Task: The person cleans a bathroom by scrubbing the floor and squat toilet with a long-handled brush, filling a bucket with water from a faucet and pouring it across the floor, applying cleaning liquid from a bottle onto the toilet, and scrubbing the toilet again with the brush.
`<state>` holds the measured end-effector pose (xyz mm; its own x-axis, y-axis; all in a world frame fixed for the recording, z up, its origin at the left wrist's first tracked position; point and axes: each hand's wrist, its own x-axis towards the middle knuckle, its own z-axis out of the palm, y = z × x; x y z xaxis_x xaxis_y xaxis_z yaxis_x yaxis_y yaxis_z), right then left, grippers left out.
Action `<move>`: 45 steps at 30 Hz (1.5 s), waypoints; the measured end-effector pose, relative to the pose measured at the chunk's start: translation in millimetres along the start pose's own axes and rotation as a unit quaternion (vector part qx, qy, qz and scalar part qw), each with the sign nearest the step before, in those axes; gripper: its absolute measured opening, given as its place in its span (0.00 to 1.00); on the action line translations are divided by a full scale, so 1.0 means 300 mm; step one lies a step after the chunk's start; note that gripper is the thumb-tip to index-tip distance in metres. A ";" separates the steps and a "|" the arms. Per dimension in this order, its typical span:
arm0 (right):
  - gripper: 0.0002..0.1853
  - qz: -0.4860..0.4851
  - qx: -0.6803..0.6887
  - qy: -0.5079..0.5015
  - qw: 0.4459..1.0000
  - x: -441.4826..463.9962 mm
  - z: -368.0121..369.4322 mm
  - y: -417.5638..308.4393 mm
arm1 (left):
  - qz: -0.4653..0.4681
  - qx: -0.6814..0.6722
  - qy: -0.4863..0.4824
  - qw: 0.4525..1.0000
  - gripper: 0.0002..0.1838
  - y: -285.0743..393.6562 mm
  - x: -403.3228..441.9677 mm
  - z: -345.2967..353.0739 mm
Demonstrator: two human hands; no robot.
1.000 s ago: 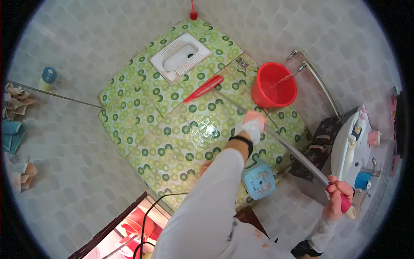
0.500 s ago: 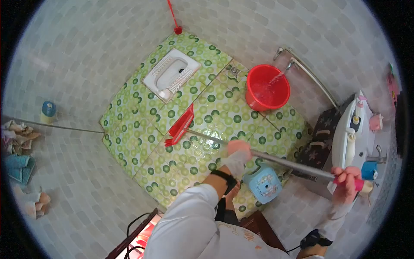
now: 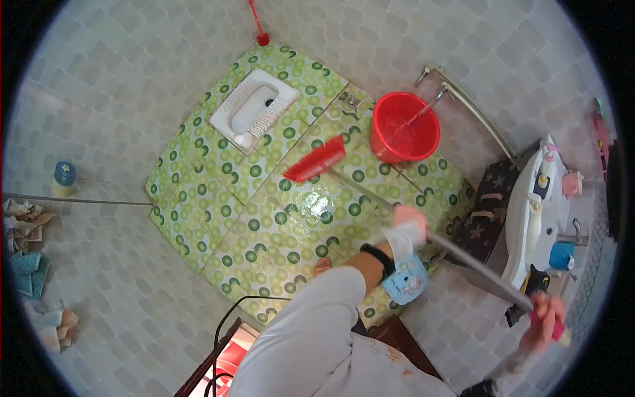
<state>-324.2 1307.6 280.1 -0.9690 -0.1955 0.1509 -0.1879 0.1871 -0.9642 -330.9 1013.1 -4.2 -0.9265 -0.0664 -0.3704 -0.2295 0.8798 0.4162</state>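
Observation:
A red broom [image 3: 316, 160] lies across the wet green-patterned floor, its head close to a red bucket [image 3: 433, 131]. My left hand [image 3: 409, 223] is closed round the middle of the broom's grey handle. At the lower right, my right hand [image 3: 546, 319] grips the pink upper end of the same handle, near the washbasin. Water runs from a tap [image 3: 439, 96] into the bucket, which holds some water. Below my left wrist is a light-blue stool [image 3: 407, 283], partly hidden by the arm.
A white squat toilet [image 3: 233, 99] is set in the floor at the upper left. The washbasin [image 3: 510, 261] with bottles on it stands at the right, above a dark box [image 3: 477, 228]. A red brush [image 3: 262, 40] rests in the far corner, and a foot [image 3: 322, 266] shows beside my sleeve.
The broom head has swung right and away from me, toward the bucket, and turned. My left hand has shifted right, and my right hand has come lower and slightly right.

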 end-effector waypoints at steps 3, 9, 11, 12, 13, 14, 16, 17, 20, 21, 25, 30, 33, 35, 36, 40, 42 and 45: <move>0.10 -0.040 0.120 -0.172 0.977 -0.059 -0.231 -0.054 | 0.108 -0.110 0.046 0.987 0.07 0.078 -0.044 0.069; 0.09 0.024 0.018 0.041 0.999 -0.203 0.098 0.030 | 0.136 -0.101 0.115 0.979 0.04 -0.096 0.040 0.126; 0.09 0.019 0.013 0.038 0.999 -0.239 0.044 0.011 | 0.129 -0.057 0.102 0.985 0.05 -0.024 0.016 0.140; 0.09 0.013 0.021 0.024 0.999 -0.248 -0.035 -0.013 | 0.119 -0.017 0.092 0.988 0.05 0.019 -0.004 0.153; 0.09 0.010 0.018 0.028 0.999 -0.248 -0.064 -0.051 | 0.144 -0.073 0.067 0.985 0.06 0.049 -0.021 0.152; 0.09 0.009 0.020 0.034 0.999 -0.256 -0.064 -0.048 | 0.148 -0.069 0.067 0.984 0.06 0.045 -0.021 0.146; 0.08 -0.026 0.055 -0.010 0.998 -0.232 -0.012 -0.071 | 0.186 -0.071 -0.008 0.980 0.06 0.035 -0.031 0.123; 0.07 -0.027 0.068 -0.006 0.997 -0.226 0.024 -0.037 | 0.191 -0.072 -0.009 0.979 0.06 0.011 -0.021 0.111; 0.06 -0.001 0.021 0.074 0.997 -0.245 0.164 0.002 | 0.137 0.007 -0.002 0.990 0.07 -0.057 0.019 0.114; 0.09 0.009 -0.001 0.007 1.000 -0.278 0.098 0.010 | 0.141 -0.007 0.010 0.990 0.07 -0.062 0.012 0.132; 0.12 -0.046 -0.068 -0.002 0.997 -0.362 -0.048 -0.176 | 0.218 -0.016 -0.044 0.975 0.07 0.137 -0.061 0.175; 0.12 -0.041 -0.112 0.019 0.993 -0.415 -0.072 -0.263 | 0.282 -0.146 -0.058 0.946 0.10 0.381 0.043 0.146; 0.11 -0.072 -0.149 0.066 0.984 -0.383 0.068 -0.238 | 0.292 -0.163 0.091 0.938 0.08 0.386 0.105 0.227; 0.10 -0.087 -0.133 0.081 0.984 -0.365 0.050 -0.241 | 0.267 -0.347 0.196 0.877 0.07 0.336 0.067 0.257; 0.10 -0.087 -0.136 0.089 0.983 -0.369 0.037 -0.253 | 0.253 -0.284 0.120 0.917 0.08 0.303 0.030 0.223; 0.12 -0.074 -0.150 0.002 0.986 -0.399 0.012 -0.317 | 0.266 -0.211 0.002 0.941 0.08 0.305 -0.039 0.182; 0.13 -0.090 -0.205 -0.034 0.974 -0.400 0.033 -0.318 | 0.285 -0.227 0.011 0.931 0.08 0.353 0.045 0.255; 0.11 -0.109 -0.268 -0.023 0.957 -0.393 0.155 -0.293 | 0.298 -0.247 0.070 0.919 0.06 0.398 0.114 0.271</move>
<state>-186.1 1269.4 337.1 -0.8916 -0.3258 0.3146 -0.4522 0.6016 -0.6585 -365.8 1154.1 -34.6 -0.9530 0.2675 0.1420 0.2559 0.4607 0.8499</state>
